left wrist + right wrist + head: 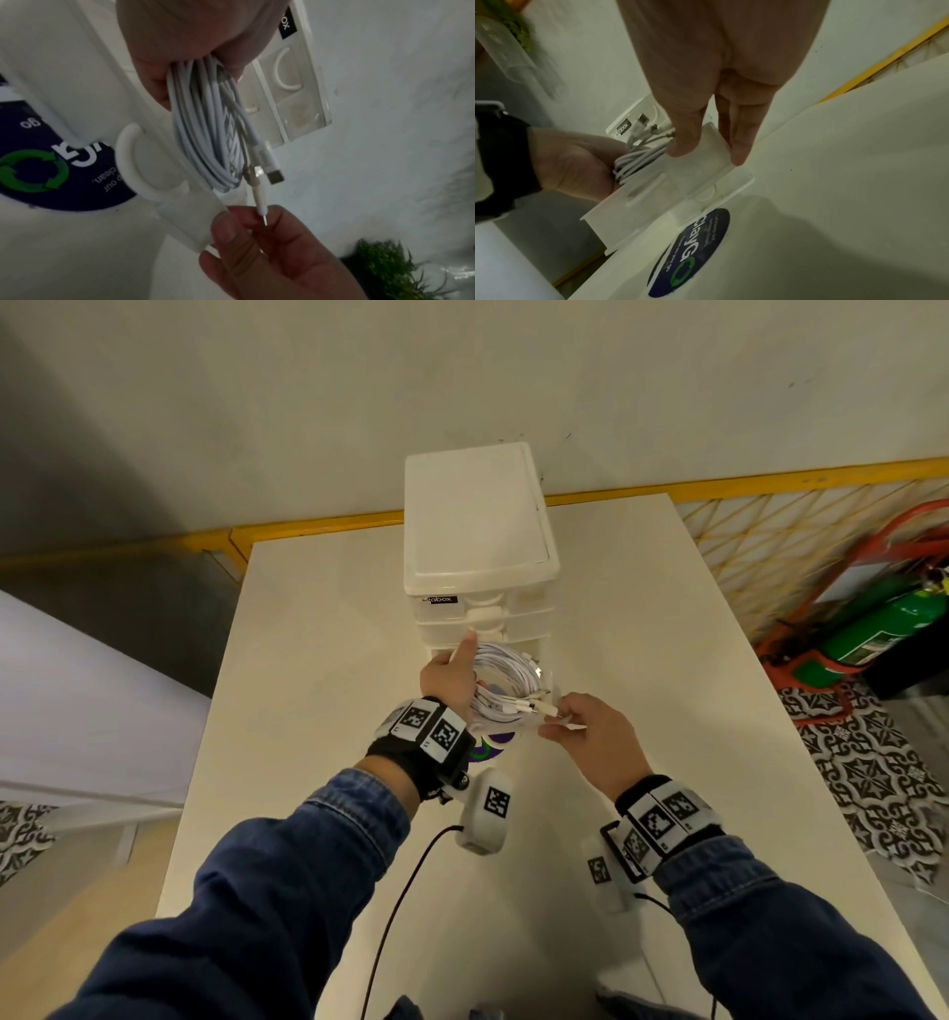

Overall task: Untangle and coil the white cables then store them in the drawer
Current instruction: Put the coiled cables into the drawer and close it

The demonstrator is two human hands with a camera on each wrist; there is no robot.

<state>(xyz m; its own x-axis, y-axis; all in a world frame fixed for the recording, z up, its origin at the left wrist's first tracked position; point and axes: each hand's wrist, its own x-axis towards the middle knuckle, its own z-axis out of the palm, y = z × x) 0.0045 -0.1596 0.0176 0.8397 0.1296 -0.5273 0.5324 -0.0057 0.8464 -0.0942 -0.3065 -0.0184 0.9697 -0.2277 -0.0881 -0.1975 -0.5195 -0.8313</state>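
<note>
Cables (pixel 506 683) — smooth, white, round in section — are wound into a loose oval coil of many loops, and the left hand (pixel 449 677) has its fingers curled round one side of that bundle, forefinger stretched up toward the unit's upper drawers. From the left wrist view the coil (pixel 205 130) hangs from the fist with its long axis running away from the palm, and several connector ends (pixel 266 168), one flat and metallic, point off the far end toward the right hand (pixel 259 249).

The coil sits over the pulled-out bottom drawer (pixel 547 706) of a small drawer unit (pixel 477 526) — translucent milky plastic, boxy, with a flat rimmed lid and half-round pull tabs on each drawer front. Whether the loops rest on the drawer floor or hang just above it cannot be told. The right hand (pixel 590 737) pinches the drawer's front corner, thumb (pixel 685 130) inside the wall and fingers (pixel 739 138) outside.

The unit stands on a matt white table (pixel 642 660), near its far edge against a pale wall. A round dark-blue sticker (pixel 693 249) with a green arrow ring and white lettering lies flat on the tabletop just in front of the drawer. Both wrists wear black bands with square black-and-white markers (pixel 426 724).
</note>
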